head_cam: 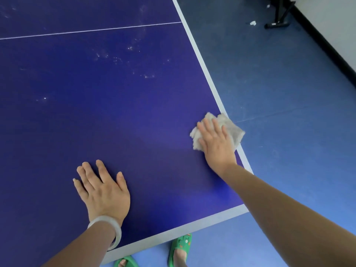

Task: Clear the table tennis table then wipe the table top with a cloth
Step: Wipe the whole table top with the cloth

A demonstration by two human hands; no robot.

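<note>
The dark blue table tennis table (96, 112) fills most of the view, with pale edge lines along its right side and near end. A crumpled off-white cloth (231, 126) lies at the right edge line, partly over it. My right hand (216, 143) presses flat on the cloth with straight fingers. My left hand (102, 187), a pale bangle on its wrist, rests flat on the bare table top near the end closest to me. Whitish specks and smears (131, 58) dot the surface farther out.
Blue floor (289, 112) lies to the right of the table. A black stand foot (277, 24) and a scrap of white litter (253, 23) sit by the far wall. My feet in green slippers (180, 249) show below the table's near edge.
</note>
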